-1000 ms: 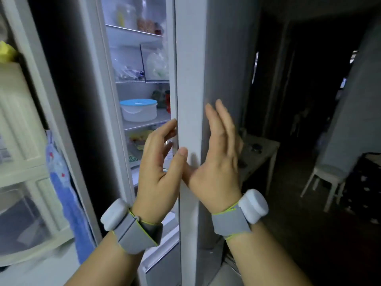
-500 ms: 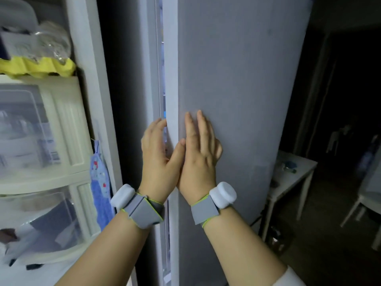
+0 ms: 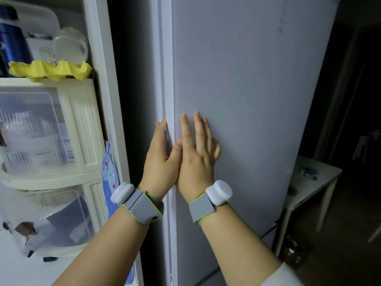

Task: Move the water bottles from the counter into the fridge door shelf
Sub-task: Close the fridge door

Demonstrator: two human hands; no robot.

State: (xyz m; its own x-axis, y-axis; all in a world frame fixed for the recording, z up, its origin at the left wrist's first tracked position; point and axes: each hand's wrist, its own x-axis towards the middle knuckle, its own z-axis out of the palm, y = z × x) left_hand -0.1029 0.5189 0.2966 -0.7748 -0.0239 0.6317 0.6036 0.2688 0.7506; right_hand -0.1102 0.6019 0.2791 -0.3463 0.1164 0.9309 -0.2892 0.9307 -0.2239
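Palms flat is how both my hands sit now: my right hand is spread open on the grey face of the fridge door, fingers pointing up, and my left hand lies just beside it along the door's pale left edge strip, thumb touching the right hand. Neither hand holds anything; both are open and pressed against the door, side by side.

No gap shows between the door edge and the fridge body from where I look, so I judge the door shut or very nearly so. The door shelf and the water bottles are out of sight, so I cannot tell how many bottles went in or whether any are left on the desk.

What matters for the next move is the door's long vertical edge. It runs straight up between my two hands, with the left hand on it and the right hand further onto the panel. If more bottles wait, the left hand is nearer that edge for pulling it open. To my left stand the plastic drawer unit with a yellow cloth on top and a blue patterned cloth hanging beside it.
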